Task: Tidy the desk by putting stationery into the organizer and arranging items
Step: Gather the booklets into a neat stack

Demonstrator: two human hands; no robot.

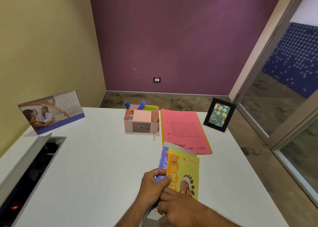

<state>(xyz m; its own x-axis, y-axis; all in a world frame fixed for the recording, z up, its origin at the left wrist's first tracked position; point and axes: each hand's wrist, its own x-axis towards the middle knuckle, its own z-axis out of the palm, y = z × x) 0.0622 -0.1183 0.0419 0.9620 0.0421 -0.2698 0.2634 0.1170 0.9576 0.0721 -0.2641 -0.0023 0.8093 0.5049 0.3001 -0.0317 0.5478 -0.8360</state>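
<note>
Two notebooks are held together near the desk's front: a yellow one (186, 173) on top and a purple one (163, 159) under it, peeking out at the left. My left hand (153, 186) grips their left edge. My right hand (173, 205) presses on the lower edge of the stack. A pink organizer (141, 121) stands at the back middle of the white desk (86, 166), with a pink note pad, blue items and green notes in it. A pink file folder (185, 130) lies flat right of it.
A desk calendar (50, 112) stands at the back left. A black photo frame (219, 114) stands at the back right. An open cable hatch (32, 164) is sunk into the desk's left side. A glass partition runs along the right.
</note>
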